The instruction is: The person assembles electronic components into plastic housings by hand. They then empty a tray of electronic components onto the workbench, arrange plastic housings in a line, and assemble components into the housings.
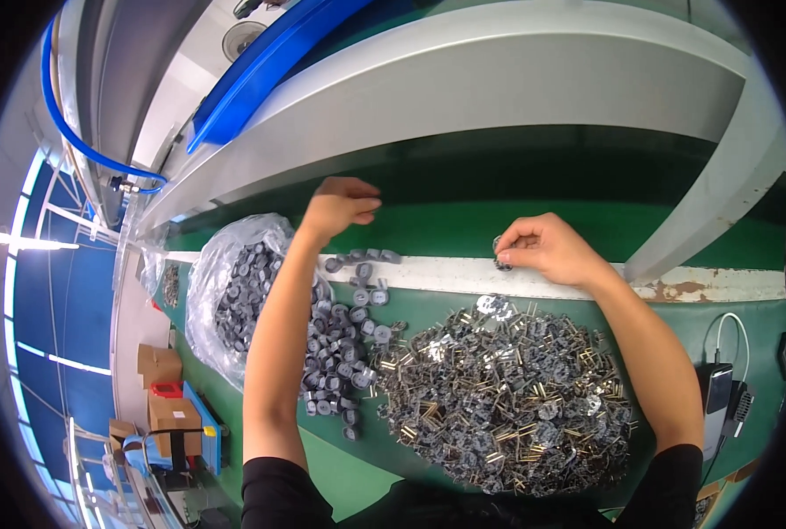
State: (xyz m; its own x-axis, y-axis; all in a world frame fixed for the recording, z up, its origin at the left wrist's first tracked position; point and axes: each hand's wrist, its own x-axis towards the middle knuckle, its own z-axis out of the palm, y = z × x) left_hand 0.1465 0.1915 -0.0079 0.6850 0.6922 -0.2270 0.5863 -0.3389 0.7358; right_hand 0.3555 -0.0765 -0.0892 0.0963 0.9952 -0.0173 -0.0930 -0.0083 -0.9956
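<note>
My left hand [344, 208] is raised over the green belt [428, 231], fingers loosely curled and apart, with nothing visible in them. My right hand [544, 250] pinches a small dark round part [500, 252] between thumb and fingertips, above the white rail [446, 272]. Below it lies a large heap of dark plug inserts with metal pins [507, 397]. Left of that heap are loose grey plastic housings [331, 353], some of them under my left forearm. A few grey housings [366, 256] sit in a row on the rail.
A clear plastic bag [208, 300] full of grey housings lies at the left. A curved grey metal frame [516, 97] spans the far side, with a post [710, 194] at right. A black device with a white cable [717, 388] rests at the right. Cardboard boxes [172, 419] stand further left.
</note>
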